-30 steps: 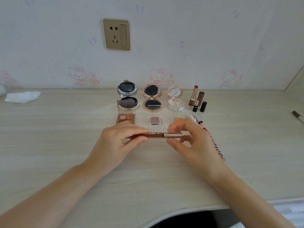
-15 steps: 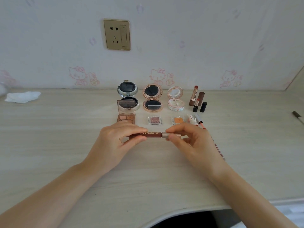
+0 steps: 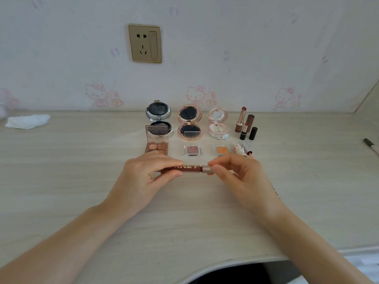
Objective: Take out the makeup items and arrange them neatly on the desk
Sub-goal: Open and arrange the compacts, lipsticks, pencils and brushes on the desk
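Arrangement nearly done; one lip gloss tube [image 3: 189, 168] is being held.
Left hand [image 3: 141, 177] is gripping its barrel, right hand [image 3: 240, 177] is pinching its cap; compacts [image 3: 189, 121] are standing at 12 o'clock.

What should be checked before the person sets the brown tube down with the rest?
1. Left hand grips the lip gloss tube body: ok.
2. Right hand pinches the metallic cap end: ok.
3. Cap fully seated on the tube: cannot tell; the fingers cover the end.
4. Tube level above the desk, clear of the single eyeshadow pans: ok.
5. Free spot in the row: cannot tell; the right hand hides the area near the uncapped gloss wand.
6. Open compacts undisturbed behind: ok.
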